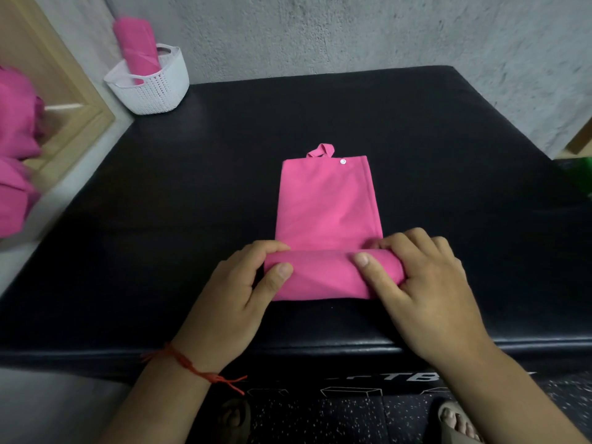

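Two hands at the worktop's front edge: left hand (243, 283) and right hand (423, 283), fingers curled over, thumbs pressed on, gripping the rolled near end of one pink cloth (326, 203). Soft, smooth, lying flat mid-worktop (160, 219), black and padded. Far-left corner: one white perforated basket (153, 88) holding one pink roll (136, 46).

Head-worn camera looks down, seemingly close, over the black table (448, 149).
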Tool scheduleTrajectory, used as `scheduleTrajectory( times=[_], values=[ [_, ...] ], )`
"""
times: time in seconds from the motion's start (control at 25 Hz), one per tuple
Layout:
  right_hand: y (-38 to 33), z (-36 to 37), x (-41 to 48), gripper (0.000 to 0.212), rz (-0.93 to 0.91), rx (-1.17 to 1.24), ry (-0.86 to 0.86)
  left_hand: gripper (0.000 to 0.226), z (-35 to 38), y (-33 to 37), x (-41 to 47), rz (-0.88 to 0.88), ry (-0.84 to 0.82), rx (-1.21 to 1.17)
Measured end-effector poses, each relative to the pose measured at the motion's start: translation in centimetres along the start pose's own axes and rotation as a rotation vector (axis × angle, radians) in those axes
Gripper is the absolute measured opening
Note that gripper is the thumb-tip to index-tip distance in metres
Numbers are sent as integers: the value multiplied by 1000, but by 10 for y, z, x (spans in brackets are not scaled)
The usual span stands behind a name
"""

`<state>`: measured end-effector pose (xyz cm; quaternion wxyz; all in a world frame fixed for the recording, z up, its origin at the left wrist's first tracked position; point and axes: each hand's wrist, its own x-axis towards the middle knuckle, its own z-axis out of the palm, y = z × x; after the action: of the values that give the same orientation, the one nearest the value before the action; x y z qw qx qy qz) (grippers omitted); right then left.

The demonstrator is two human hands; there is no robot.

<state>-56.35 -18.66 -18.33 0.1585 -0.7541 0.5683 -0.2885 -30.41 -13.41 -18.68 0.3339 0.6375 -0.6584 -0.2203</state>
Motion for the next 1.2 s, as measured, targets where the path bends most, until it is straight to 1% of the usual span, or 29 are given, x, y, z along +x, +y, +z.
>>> scheduleTrajectory(
  times=[0.12, 0.28, 0.36, 0.44, 0.52, 0.64, 0.72, 0.8, 0.88, 0.96, 1.08, 1.12, 1.2],
  values=[
    [-2, -1, 2, 58, 31, -6, 0, 39, 6, 5, 2, 61, 54, 26],
    [-5, -2, 2, 55, 51, -37, 11, 35, 9, 8, 2, 76, 108, 47],
    [-7, -2, 3, 51, 61, -15, 7, 30, 6, 6, -3, 91, 125, -1],
    [-7, -2, 4, 46, 68, 12, 4, 44, 3, 2, -8, 161, 121, -18],
    [-7, -1, 4, 43, 82, 30, 1, 59, 1, -1, -10, 185, 77, 14],
    [-4, 3, 1, 41, 100, 27, 6, 63, -1, 0, -7, 143, 46, -5],
    [-2, 6, -3, 39, 53, 62, 45, 63, -3, 1, -6, 116, 29, -4],
    [0, 8, -5, 33, -61, 120, 98, 63, -5, 1, -5, 92, 21, -15],
    [2, 7, -6, 29, -130, 137, 100, 62, -5, 2, -3, 80, 9, -30],
    [3, 3, -5, 35, -119, 129, 36, 60, -4, 1, -1, 62, -2, -58],
    [4, -2, -5, 54, -114, 59, -43, 56, -2, -1, 2, 42, -32, -94],
    [3, -3, -5, 55, -111, 51, -49, 54, -2, -3, 3, 41, -40, -110],
    [0, -4, -4, 51, -80, 96, -54, 48, -1, -3, 3, 34, -35, -127]
  ],
)
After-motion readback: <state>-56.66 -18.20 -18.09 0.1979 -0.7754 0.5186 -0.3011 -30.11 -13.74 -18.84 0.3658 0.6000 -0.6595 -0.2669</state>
